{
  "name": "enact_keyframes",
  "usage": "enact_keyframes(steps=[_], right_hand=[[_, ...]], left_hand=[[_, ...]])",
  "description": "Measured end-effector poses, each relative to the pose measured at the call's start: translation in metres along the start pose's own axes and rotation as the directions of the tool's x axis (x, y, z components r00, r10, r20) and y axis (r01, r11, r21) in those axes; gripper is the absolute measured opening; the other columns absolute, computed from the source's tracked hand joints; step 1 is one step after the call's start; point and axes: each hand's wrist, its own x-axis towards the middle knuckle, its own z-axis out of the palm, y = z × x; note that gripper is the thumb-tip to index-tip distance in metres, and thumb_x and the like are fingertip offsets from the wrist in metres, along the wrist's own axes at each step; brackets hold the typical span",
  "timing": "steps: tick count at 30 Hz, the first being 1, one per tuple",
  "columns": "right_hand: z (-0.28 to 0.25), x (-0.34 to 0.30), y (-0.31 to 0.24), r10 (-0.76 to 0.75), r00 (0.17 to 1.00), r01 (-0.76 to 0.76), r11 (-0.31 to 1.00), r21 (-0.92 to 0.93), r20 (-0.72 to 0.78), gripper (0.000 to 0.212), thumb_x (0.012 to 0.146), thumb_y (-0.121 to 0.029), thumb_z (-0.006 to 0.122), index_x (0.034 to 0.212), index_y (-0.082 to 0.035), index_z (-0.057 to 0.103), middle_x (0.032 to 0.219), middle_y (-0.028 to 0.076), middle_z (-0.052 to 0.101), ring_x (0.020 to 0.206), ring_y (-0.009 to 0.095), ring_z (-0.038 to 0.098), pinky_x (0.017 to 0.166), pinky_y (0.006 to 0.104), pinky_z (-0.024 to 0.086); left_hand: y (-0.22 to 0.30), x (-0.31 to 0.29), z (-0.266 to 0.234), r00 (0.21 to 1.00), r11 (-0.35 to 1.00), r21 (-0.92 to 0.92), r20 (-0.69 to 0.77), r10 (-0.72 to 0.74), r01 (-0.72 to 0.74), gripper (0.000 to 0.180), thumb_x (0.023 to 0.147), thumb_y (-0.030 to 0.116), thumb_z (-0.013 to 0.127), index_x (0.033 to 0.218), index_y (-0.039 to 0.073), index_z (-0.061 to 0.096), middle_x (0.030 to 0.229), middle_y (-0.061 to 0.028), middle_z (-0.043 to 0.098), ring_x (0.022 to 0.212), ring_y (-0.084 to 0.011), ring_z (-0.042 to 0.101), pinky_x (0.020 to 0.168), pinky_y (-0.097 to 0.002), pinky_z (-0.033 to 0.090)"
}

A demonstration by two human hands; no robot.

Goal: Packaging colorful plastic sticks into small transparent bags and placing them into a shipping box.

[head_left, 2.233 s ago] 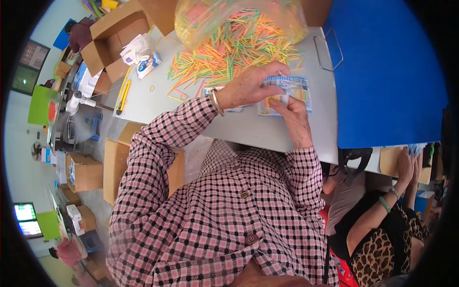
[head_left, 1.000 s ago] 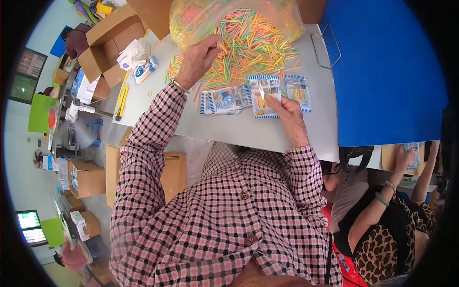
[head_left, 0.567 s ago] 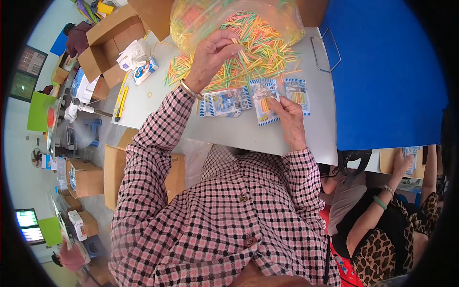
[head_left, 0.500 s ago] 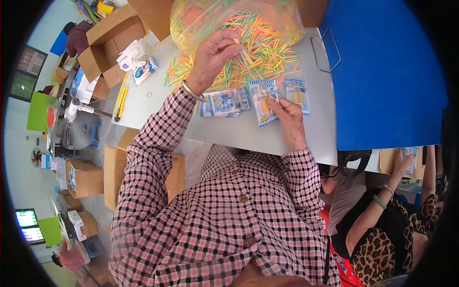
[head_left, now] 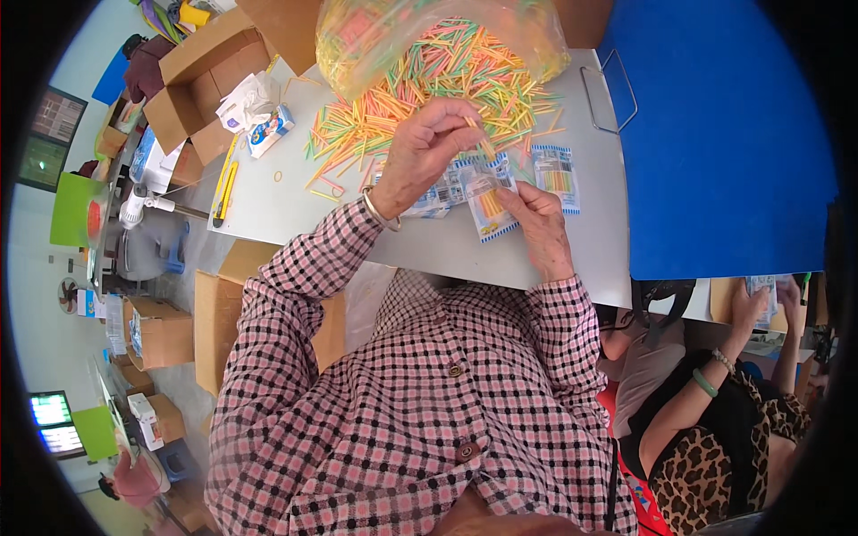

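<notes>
I see a pale wall (head_left: 36, 268) along the left of the room, carrying a dark-framed pane (head_left: 52, 143) toward the far end and a brightly glowing one (head_left: 55, 422) nearer; whether window or screen, I can't tell. Bright green panels (head_left: 71, 210) stand close by. Grey floor (head_left: 181, 382) shows between, with blue stools (head_left: 174, 460). Right of my light grey tabletop (head_left: 594, 237) spreads a broad blue surface (head_left: 724, 143).
</notes>
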Motion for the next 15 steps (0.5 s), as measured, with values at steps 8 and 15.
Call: enact_keyframes(steps=[8, 15], right_hand=[[0.001, -0.0012, -0.0031, 0.01, 1.0, -0.01, 0.999, -0.034, -0.01, 0.023, 0.09, -0.019, 0.057, 0.102, 0.0, 0.063, 0.089, -0.001, 0.063, 0.078, 0.003, 0.052, 0.071, 0.0181, 0.042], [-0.0015, 0.0, 0.0001, 0.0, 1.0, 0.0, 1.0, -0.006, 0.004, 0.024, 0.09, -0.018, 0.056, 0.105, 0.0, 0.062, 0.091, 0.0, 0.063, 0.08, 0.004, 0.052, 0.073, 0.0184, 0.042]], left_hand=[[0.0042, -0.0002, -0.0008, 0.998, 0.999, 0.007, -0.032, -0.045, 0.045, 0.017, 0.085, 0.001, 0.058, 0.101, 0.001, 0.052, 0.083, -0.0027, 0.061, 0.075, -0.0079, 0.056, 0.068, -0.0214, 0.047], [0.0054, -0.002, 0.0017, 0.995, 0.995, -0.041, -0.038, -0.091, 0.089, 0.016, 0.085, 0.002, 0.059, 0.099, 0.001, 0.053, 0.083, -0.0029, 0.061, 0.074, -0.0083, 0.056, 0.067, -0.0212, 0.047]])
